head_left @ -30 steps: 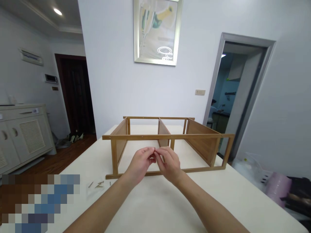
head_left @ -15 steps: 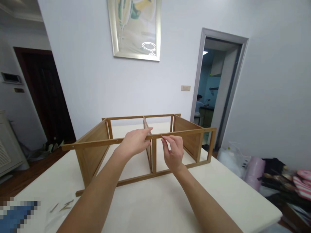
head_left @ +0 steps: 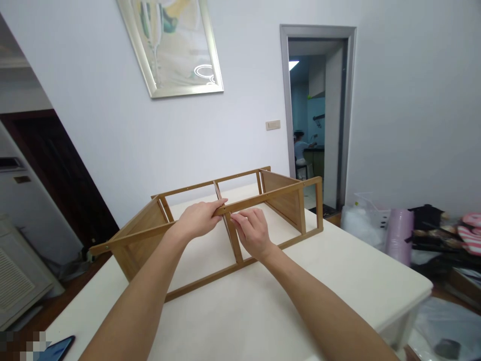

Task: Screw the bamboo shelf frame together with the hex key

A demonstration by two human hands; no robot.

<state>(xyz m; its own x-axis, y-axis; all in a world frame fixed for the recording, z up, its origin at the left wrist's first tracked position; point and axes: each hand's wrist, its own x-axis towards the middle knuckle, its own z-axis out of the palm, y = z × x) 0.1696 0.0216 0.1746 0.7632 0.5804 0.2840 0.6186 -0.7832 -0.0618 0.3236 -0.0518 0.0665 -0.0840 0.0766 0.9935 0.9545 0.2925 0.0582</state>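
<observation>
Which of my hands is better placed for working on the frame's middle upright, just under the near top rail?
Likely your right hand: its pinched fingertips are at the middle upright, just under the near top rail. Your left hand grips that rail, seemingly busy steadying it.

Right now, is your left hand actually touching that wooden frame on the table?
Touching. The head view shows the left hand gripping the near upper rail of the wooden frame, with its fingertips against the wood.
</observation>
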